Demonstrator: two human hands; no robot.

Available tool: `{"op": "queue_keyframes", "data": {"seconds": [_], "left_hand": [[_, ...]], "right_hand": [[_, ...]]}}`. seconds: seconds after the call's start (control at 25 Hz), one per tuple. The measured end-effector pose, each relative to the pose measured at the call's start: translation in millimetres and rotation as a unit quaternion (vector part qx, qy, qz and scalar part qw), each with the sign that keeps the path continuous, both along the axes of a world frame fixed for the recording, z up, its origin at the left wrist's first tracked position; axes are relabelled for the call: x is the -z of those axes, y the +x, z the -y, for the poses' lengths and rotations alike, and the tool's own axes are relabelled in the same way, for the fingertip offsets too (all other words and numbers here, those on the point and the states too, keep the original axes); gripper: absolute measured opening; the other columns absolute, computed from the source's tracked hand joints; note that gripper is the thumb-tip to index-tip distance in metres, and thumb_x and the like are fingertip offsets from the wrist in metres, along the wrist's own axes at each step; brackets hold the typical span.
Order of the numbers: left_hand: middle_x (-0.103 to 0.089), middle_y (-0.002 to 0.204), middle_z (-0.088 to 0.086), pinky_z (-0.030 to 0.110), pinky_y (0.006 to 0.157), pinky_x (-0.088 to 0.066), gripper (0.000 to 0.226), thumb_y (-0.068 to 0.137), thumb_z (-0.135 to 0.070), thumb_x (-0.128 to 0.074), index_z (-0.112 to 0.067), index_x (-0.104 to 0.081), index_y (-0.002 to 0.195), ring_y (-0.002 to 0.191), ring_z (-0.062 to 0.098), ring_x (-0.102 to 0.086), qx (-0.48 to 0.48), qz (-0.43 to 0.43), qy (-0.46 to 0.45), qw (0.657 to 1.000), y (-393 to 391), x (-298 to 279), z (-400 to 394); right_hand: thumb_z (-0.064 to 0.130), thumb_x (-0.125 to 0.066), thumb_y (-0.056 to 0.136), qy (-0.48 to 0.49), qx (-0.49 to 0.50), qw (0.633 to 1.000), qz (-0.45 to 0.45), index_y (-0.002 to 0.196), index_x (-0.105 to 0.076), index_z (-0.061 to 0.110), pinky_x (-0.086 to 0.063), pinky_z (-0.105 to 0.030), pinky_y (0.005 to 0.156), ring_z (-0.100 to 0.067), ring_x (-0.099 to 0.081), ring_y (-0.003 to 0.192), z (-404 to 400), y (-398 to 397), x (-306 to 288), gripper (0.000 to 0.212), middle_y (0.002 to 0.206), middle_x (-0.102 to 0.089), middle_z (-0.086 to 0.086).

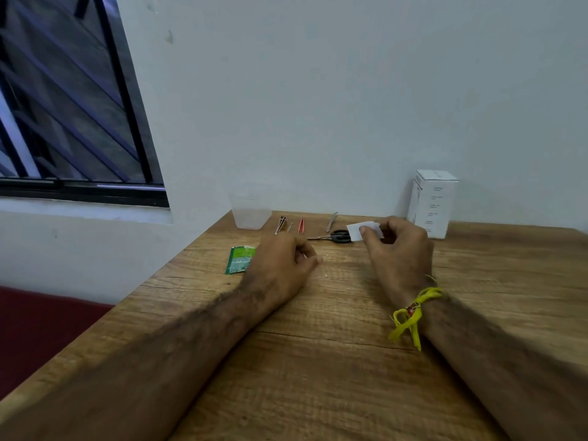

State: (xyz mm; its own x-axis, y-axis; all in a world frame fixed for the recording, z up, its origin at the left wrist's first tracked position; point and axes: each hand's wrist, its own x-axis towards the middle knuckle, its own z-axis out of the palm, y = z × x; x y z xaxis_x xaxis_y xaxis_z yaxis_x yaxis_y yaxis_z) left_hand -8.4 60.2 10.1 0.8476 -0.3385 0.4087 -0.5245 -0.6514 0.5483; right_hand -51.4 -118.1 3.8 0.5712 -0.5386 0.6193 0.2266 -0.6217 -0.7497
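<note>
While one green printed sachet (241,260), its lettering too blurred to read, lies on the wooden worktop (318,361), the left hand (283,265) rests beside it, fingers curled; whether its grip holds anything cannot be told. The right hand (397,249) pinches one small white paper slip (362,231) in its grip, over one pair of black-handled scissors (338,236), near one white carton (433,203).
</note>
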Motion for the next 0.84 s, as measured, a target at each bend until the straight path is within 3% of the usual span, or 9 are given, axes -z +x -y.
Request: {"op": "queue_keyframes", "data": {"seconds": [0.12,0.32,0.44,0.56,0.68,0.84], "left_hand": [[-0.065,0.075,-0.011,0.022,0.069,-0.049,0.007,0.088,-0.027,-0.077,-0.020,-0.076,0.088,0.073,0.001,-0.059,-0.063,-0.006,-0.048,0.997,15.1,-4.0,-2.6],[-0.068,0.073,-0.010,0.027,0.074,-0.056,0.011,0.088,-0.028,-0.077,-0.019,-0.076,0.083,0.072,0.003,-0.063,-0.057,0.008,-0.042,0.997,36.1,-7.9,19.7],[-0.076,0.089,0.004,0.034,0.080,-0.060,0.018,0.089,-0.028,-0.075,-0.011,-0.078,0.090,0.082,0.016,-0.069,-0.068,-0.022,-0.018,0.997,76.0,-18.5,55.2],[-0.074,0.101,0.010,0.031,0.073,-0.055,0.032,0.087,-0.034,-0.076,-0.004,-0.072,0.098,0.092,0.024,-0.069,-0.100,-0.053,0.028,0.993,113.1,-20.1,91.1],[-0.069,0.107,0.011,0.031,0.069,-0.050,0.024,0.088,-0.025,-0.074,-0.007,-0.060,0.096,0.093,0.026,-0.064,-0.123,-0.060,0.082,0.987,133.0,-13.8,117.3],[-0.067,0.109,0.014,0.033,0.076,-0.055,0.019,0.090,-0.013,-0.071,-0.004,-0.061,0.104,0.091,0.026,-0.062,-0.137,-0.046,0.106,0.984,145.3,-9.5,133.7]], "right_hand": [[0.022,-0.072,0.087,-0.006,0.005,1.000,-0.005,0.087,-0.075,0.013,-0.049,-0.026,0.070,-0.019,-0.064,0.081,2.0,6.3,2.3,0.010,0.078,-0.069,-0.002],[0.023,-0.069,0.090,0.042,0.049,0.998,-0.011,0.091,-0.073,0.011,-0.037,-0.016,0.059,-0.018,-0.063,0.081,6.6,7.9,0.0,0.013,0.087,-0.070,-0.004],[0.022,-0.069,0.090,0.042,0.056,0.997,-0.014,0.092,-0.073,0.010,-0.035,-0.015,0.059,-0.017,-0.061,0.080,5.5,7.1,0.3,0.014,0.086,-0.071,-0.004],[0.023,-0.069,0.089,0.030,0.056,0.998,-0.006,0.090,-0.073,0.011,-0.037,-0.018,0.061,-0.018,-0.063,0.079,8.2,11.6,1.2,0.013,0.084,-0.071,-0.003],[0.025,-0.069,0.089,0.027,0.060,0.998,-0.002,0.088,-0.073,0.013,-0.039,-0.020,0.067,-0.015,-0.061,0.079,16.5,15.3,2.0,0.012,0.081,-0.069,0.002],[0.026,-0.068,0.089,0.044,0.073,0.996,-0.003,0.089,-0.073,0.012,-0.048,-0.027,0.070,-0.017,-0.062,0.081,25.0,19.3,3.0,0.015,0.084,-0.072,-0.001]]}}
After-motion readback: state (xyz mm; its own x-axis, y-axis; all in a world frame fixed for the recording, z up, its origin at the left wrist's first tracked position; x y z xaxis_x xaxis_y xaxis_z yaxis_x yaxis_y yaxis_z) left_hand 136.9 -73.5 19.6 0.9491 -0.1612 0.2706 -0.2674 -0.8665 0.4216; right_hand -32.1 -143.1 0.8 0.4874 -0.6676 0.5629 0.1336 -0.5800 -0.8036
